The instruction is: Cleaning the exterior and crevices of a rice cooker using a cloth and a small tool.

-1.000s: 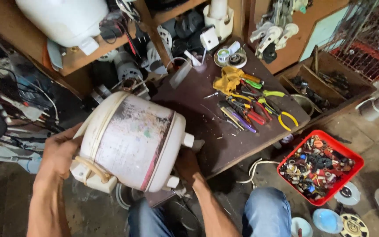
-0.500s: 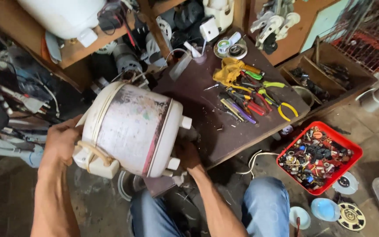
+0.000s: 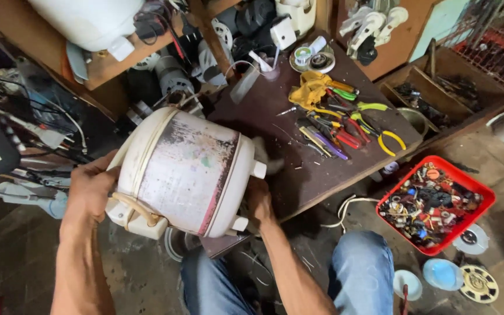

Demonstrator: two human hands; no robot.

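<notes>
Hands on either end of a grubby white rice cooker [image 3: 185,172], that is what I see from here: the cooker is tipped on its side and held up in the air over the person's lap, just in front of the near edge of the dark wooden workbench [image 3: 298,169]. The left hand [image 3: 91,189] wraps the lid end, fingers curled over the rim and thumb pressed flat beside the pale handle loop, a firm closed grip. The right hand [image 3: 259,201] is at the base end, near the two stubby white feet; its fingers go round behind the base, so I cannot tell how tightly they close, though the palm lies against the cooker.

On the bench, well apart from the cooker, lies a heap of pliers and cutters [image 3: 345,122] with yellow, red, green and purple handles, beside a yellow rag [image 3: 309,88]. A red plastic tray [image 3: 433,201] of small mixed parts sits on the floor to the right, near the person's blue-jeaned knee [image 3: 361,268].
</notes>
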